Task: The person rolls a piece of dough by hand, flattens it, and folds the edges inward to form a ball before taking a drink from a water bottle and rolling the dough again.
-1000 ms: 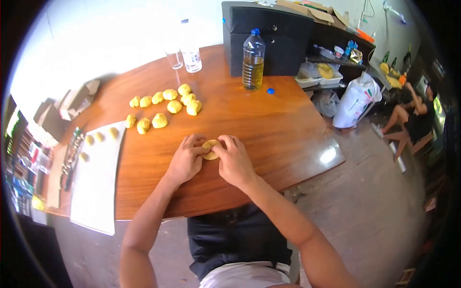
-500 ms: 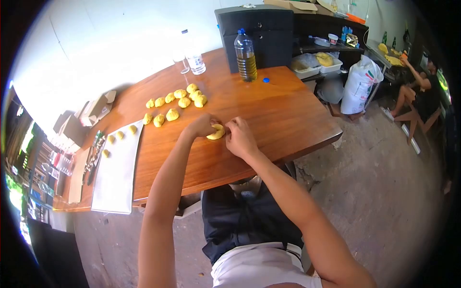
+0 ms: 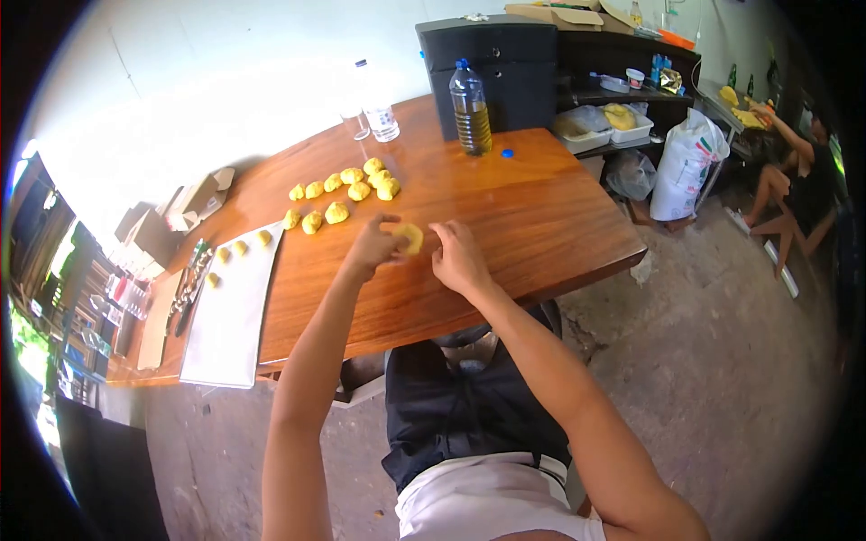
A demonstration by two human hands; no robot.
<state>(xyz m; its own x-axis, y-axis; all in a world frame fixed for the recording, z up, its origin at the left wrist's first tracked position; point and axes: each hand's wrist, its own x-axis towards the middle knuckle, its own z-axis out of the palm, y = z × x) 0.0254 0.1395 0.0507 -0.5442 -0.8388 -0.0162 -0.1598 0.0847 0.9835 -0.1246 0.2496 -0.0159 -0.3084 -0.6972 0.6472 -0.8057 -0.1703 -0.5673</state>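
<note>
Over the wooden table, my left hand [image 3: 374,246] grips a yellow piece of dough [image 3: 411,238], a flattened round that is slightly blurred. My right hand [image 3: 461,259] is just right of the dough, apart from it, with fingers loosely extended and nothing seen in them. Beyond my hands lie several rough yellow dough lumps [image 3: 336,213] in loose rows. To the left, a white sheet [image 3: 230,329] carries several smaller, smooth dough balls [image 3: 240,247] near its far end.
An oil bottle [image 3: 470,113] and its blue cap [image 3: 508,153] stand before a black box [image 3: 505,77]. A clear bottle [image 3: 381,122] stands beside a glass [image 3: 358,124]. Cardboard boxes [image 3: 194,200] lie at left. A white sack [image 3: 684,171] and a seated person [image 3: 798,167] are at right.
My right hand has come away from the dough, leaving it in my left hand. The dough now faces up as a flatter round. The view has shifted slightly.
</note>
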